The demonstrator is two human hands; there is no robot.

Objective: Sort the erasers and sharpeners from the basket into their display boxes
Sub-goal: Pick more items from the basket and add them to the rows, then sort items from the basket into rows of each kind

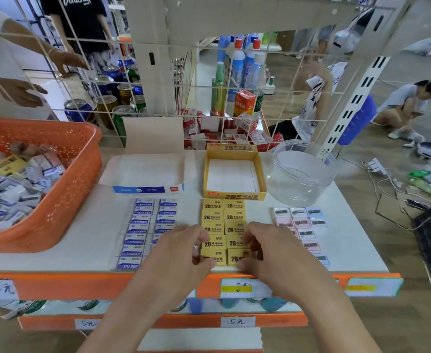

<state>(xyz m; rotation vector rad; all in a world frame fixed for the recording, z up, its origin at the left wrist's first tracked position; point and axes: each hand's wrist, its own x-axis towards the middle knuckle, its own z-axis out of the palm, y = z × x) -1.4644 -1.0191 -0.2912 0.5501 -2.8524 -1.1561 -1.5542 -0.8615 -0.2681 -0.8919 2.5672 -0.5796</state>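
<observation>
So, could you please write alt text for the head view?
The left hand and right hand pinch the nearest yellow erasers, laid in two columns on a white shelf. Blue erasers lie to their left, pastel sharpeners to their right. Behind stand an empty blue-and-white box, an empty yellow box and a clear tub; an orange basket sits far left.

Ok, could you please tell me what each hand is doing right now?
Left hand: fingers curled on the left side of the yellow erasers, gripping them.
Right hand: fingers curled on their right side, gripping them too.
</observation>
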